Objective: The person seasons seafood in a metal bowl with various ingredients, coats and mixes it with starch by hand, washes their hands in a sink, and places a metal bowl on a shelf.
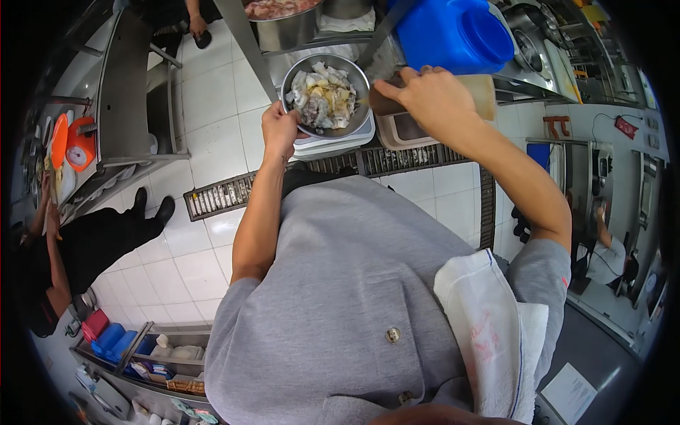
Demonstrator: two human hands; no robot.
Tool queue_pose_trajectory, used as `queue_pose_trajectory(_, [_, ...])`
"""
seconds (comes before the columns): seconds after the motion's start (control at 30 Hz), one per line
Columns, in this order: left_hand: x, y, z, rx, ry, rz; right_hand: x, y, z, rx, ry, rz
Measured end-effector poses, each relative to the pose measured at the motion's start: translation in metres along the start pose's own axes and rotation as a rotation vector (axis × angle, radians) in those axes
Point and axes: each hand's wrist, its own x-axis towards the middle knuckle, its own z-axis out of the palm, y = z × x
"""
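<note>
A metal bowl of pale, greyish raw pieces, seemingly seafood, with a yellowish liquid over them, rests on a white scale-like base. My left hand grips the bowl's near left rim. On the other side, my right hand is wrapped round a plastic bottle with brown contents. The bottle lies almost level, its narrow end pointing at the bowl's right rim. Whether liquid is flowing out is too blurred to tell.
A blue plastic container stands behind my right hand. Behind the bowl is a pot of raw meat. A metal tray sits right of the base. Floor grating runs below. Other people work at left and far right.
</note>
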Motion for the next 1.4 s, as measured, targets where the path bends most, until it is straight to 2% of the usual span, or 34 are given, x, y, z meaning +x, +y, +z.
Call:
queue_pose_trajectory(0.03, [0.000, 0.001, 0.000, 0.000, -0.006, -0.003, 0.003, -0.004, -0.001, -0.006, 0.064, -0.029])
queue_pose_trajectory(0.13, [0.000, 0.004, -0.001, 0.007, -0.024, -0.015, 0.014, -0.009, -0.009, 0.036, 0.039, 0.071])
queue_pose_trajectory(0.27, [0.009, -0.002, -0.006, 0.057, -0.051, -0.003, 0.015, 0.005, -0.002, -0.029, 0.046, 0.101])
queue_pose_trajectory(0.37, [0.005, -0.003, -0.005, 0.027, -0.048, -0.009, 0.001, 0.002, -0.007, -0.037, -0.031, 0.086])
queue_pose_trajectory(0.43, [0.000, 0.002, 0.000, 0.011, -0.069, -0.026, -0.002, -0.008, -0.014, 0.024, 0.013, -0.004])
queue_pose_trajectory(0.6, [0.003, 0.003, -0.004, -0.016, -0.086, -0.063, 0.015, -0.012, -0.007, 0.014, 0.120, 0.017])
queue_pose_trajectory(0.67, [0.003, 0.004, -0.006, -0.025, -0.087, -0.063, 0.012, -0.005, 0.000, 0.023, 0.094, 0.122])
queue_pose_trajectory(0.8, [0.000, 0.004, -0.005, -0.008, -0.074, -0.048, -0.013, 0.006, 0.006, 0.066, -0.004, 0.143])
queue_pose_trajectory(0.87, [-0.003, 0.007, -0.005, -0.061, -0.078, -0.053, -0.024, 0.003, 0.015, 0.296, 0.005, 0.162])
queue_pose_trajectory(0.9, [-0.011, 0.014, -0.004, -0.058, -0.073, -0.045, -0.027, 0.000, 0.022, 0.485, 0.009, 0.245])
queue_pose_trajectory(0.93, [-0.010, 0.010, -0.007, -0.059, -0.062, -0.055, -0.032, -0.002, 0.034, 0.477, 0.031, 0.244])
queue_pose_trajectory(1.07, [-0.028, 0.025, -0.005, -0.123, -0.008, -0.027, -0.043, -0.006, 0.072, 1.237, 0.432, 0.386])
queue_pose_trajectory(1.1, [-0.035, 0.028, -0.004, -0.124, -0.002, -0.019, -0.047, -0.003, 0.070, 1.367, 0.459, 0.408])
queue_pose_trajectory(1.17, [-0.048, 0.038, -0.006, 0.000, 0.032, 0.078, -0.055, 0.006, 0.068, 1.565, 0.647, 0.364])
queue_pose_trajectory(1.2, [-0.043, 0.030, -0.014, 0.065, 0.052, 0.110, -0.053, 0.016, 0.057, 1.627, 0.781, 0.315])
queue_pose_trajectory(1.27, [-0.056, 0.045, -0.008, -0.087, 0.080, 0.083, -0.056, 0.043, 0.020, 1.585, 0.972, 0.274])
queue_pose_trajectory(1.37, [-0.045, 0.028, -0.028, -0.176, 0.053, 0.077, -0.063, 0.101, -0.068, 1.449, 1.184, 0.246])
queue_pose_trajectory(1.4, [-0.046, 0.029, -0.032, -0.167, 0.072, 0.047, -0.062, 0.117, -0.108, 1.359, 1.357, 0.203])
